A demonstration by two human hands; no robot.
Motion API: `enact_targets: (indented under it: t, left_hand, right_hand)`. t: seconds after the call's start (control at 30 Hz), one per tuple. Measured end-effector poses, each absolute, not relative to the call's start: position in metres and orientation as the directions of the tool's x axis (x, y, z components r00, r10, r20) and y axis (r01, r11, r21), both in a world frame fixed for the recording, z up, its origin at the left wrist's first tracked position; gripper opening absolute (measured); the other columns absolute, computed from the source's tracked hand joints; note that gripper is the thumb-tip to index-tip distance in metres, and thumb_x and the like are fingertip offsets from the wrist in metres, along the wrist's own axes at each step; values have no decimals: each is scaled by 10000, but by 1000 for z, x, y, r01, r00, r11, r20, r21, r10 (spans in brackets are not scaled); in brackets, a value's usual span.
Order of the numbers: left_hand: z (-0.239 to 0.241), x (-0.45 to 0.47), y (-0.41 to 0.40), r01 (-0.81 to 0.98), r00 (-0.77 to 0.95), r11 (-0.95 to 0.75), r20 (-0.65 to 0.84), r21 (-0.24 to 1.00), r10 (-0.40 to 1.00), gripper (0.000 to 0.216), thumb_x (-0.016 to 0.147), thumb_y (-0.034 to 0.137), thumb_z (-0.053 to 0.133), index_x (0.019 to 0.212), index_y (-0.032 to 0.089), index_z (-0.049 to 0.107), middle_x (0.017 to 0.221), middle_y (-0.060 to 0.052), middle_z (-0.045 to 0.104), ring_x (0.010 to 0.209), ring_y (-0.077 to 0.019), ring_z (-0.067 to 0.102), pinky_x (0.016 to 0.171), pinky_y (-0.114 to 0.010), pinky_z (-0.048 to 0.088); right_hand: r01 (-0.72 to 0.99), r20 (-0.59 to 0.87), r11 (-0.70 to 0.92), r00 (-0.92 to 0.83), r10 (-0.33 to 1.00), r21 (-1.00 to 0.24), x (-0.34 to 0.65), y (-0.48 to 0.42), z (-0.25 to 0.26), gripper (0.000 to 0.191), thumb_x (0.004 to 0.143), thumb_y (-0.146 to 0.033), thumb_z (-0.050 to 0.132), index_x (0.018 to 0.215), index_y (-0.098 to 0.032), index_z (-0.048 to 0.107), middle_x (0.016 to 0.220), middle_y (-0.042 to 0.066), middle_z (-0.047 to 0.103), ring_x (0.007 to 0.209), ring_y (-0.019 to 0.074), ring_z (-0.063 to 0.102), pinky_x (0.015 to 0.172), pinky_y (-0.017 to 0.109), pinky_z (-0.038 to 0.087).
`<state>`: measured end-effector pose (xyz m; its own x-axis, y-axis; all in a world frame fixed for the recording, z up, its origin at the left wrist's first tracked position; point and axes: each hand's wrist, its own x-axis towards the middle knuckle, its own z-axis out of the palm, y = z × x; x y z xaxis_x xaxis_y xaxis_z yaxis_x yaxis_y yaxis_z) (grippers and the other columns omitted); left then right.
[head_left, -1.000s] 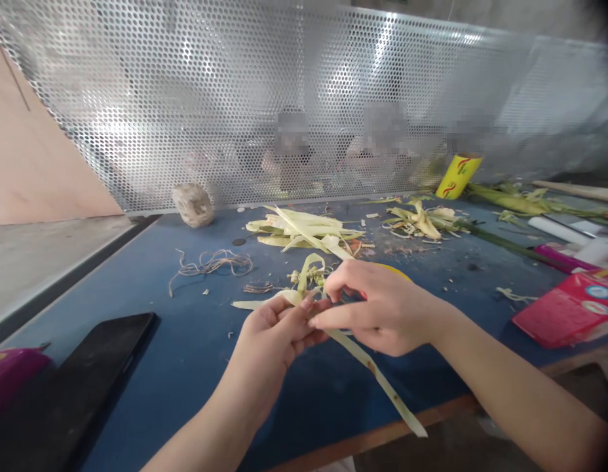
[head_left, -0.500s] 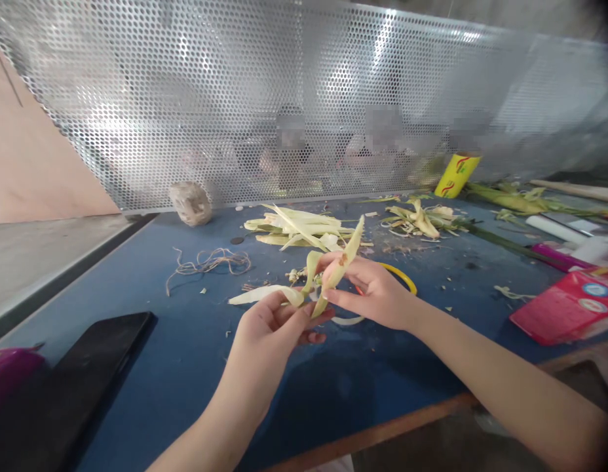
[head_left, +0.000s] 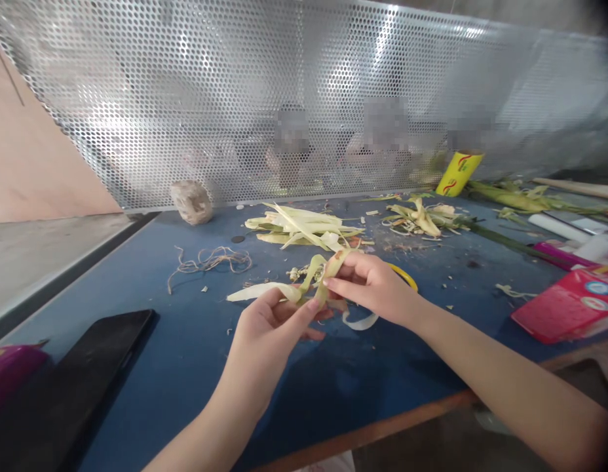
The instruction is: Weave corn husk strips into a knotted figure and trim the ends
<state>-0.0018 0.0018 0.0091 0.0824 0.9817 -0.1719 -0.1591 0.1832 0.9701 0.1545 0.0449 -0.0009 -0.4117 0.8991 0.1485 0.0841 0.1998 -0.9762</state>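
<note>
Above the middle of the blue table, my left hand pinches pale green corn husk strips between thumb and fingers. One strip sticks out to the left, and another curls up between the hands. My right hand is closed on the upper part of a husk strip with a brown spot, whose lower end sits under my left thumb. Just behind the hands lie a pile of husks and a small cluster of pale bits. Part of a yellow ring shows behind my right wrist.
A black phone lies at the left, near tangled twine and a wrapped lump. Husk scraps, a yellow roll and a red packet are at the right. A perforated metal screen stands behind.
My right hand has moved slightly right and bent the spotted strip down; its tip no longer points up. My left hand keeps its grip nearly in place.
</note>
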Motion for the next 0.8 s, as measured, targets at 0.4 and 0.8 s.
enact_targets:
  t: [0.4, 0.8]
  left_hand:
    - [5, -2, 4, -117, 31, 118, -115, 986, 993, 197, 685, 195, 653, 855, 136, 573, 739, -40, 702, 655, -179, 669, 418, -177, 444]
    - [0, -3, 6, -65, 111, 156, -149, 986, 983, 268, 626, 180, 683, 855, 122, 556, 617, -4, 669, 514, -124, 613, 457, -206, 488]
  right_hand:
    - [246, -111, 71, -653, 749, -967, 165, 43, 11, 190, 810, -243, 537, 976, -171, 479, 654, -37, 592, 455, 56, 534, 483, 191, 439]
    - [150, -187, -117, -882, 433, -982, 183, 37, 25, 256, 852, -285, 494, 1013, -101, 569, 734, 68, 680, 470, 76, 606, 382, 128, 367]
